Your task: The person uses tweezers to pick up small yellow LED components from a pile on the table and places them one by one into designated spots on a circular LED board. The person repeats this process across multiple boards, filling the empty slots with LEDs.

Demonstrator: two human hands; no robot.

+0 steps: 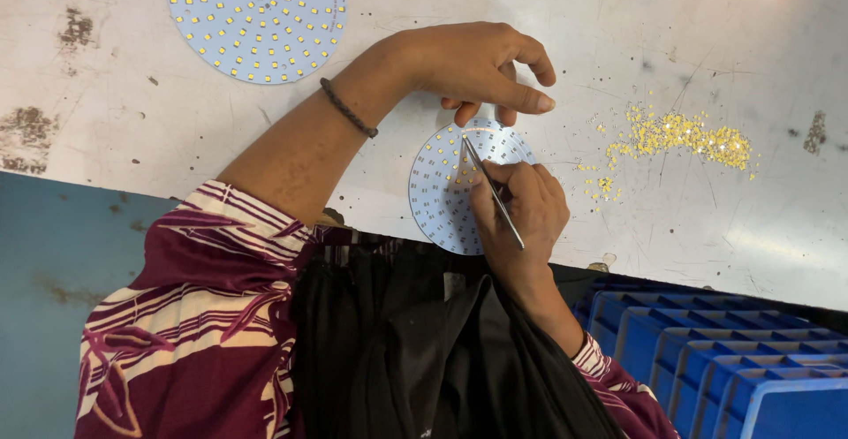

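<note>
Round LED board (439,193) was steadied at the near edge of the surface (618,15) by the left hand (481,64) fingertips, while tweezers (493,193), clenched in the right hand (521,214), were best kept steeply angled for accurate chip placement.

Two round boards lie on the surface (618,15): one full board (255,17) at eleven o'clock, one part-filled board (442,196) at centre. Two hands work there, the left (481,64) at the centre board's twelve o'clock edge, the right (521,209) at its three o'clock. One pair of tweezers (493,190). One heap of yellow chips (676,137) at two o'clock, too many to count. One stack of blue bins (707,351) at five o'clock. One wristband (347,108).
</note>
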